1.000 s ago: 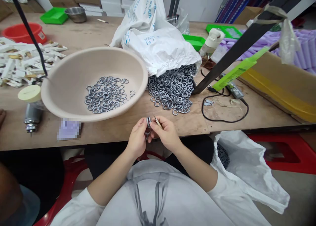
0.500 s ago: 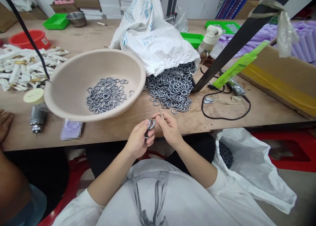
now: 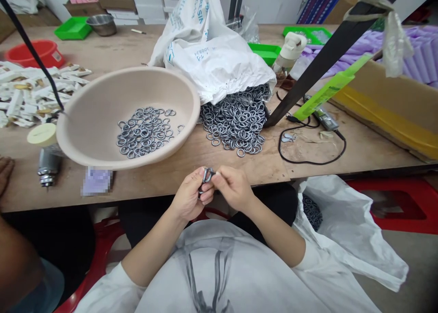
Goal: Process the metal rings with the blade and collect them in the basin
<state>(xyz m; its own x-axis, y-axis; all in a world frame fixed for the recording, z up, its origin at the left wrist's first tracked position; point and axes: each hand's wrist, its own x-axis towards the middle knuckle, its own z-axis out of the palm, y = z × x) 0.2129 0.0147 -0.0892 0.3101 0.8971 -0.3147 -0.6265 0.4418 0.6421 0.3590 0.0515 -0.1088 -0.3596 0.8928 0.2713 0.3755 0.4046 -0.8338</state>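
Held up in front of the table edge, my left hand [image 3: 190, 192] is closed around several grey rings [image 3: 205, 176], one standing out above its fingers. My right hand [image 3: 236, 188] is closed in a pinch, its fingertips against that ring. The thin pointed tool seen in these fingers earlier is now hidden by them. Just beyond my hands lies a heap of grey rings [image 3: 236, 121], spilling from a white sack [image 3: 219, 71]. A wide beige basin [image 3: 89, 94] to the left has more grey rings [image 3: 145, 133] in it.
A dark slanted post [image 3: 308, 71] rises right of the heap, beside a green strip [image 3: 325, 94] and a black cable [image 3: 308, 163]. An open white bag [image 3: 352, 212] hangs below the table edge. Another person's hand [image 3: 5, 171] rests at the far left.
My right hand has moved left and inward, its fingertips now against the ring. The tool's tip no longer shows. My left hand stays closed on the rings; the view has shifted slightly.
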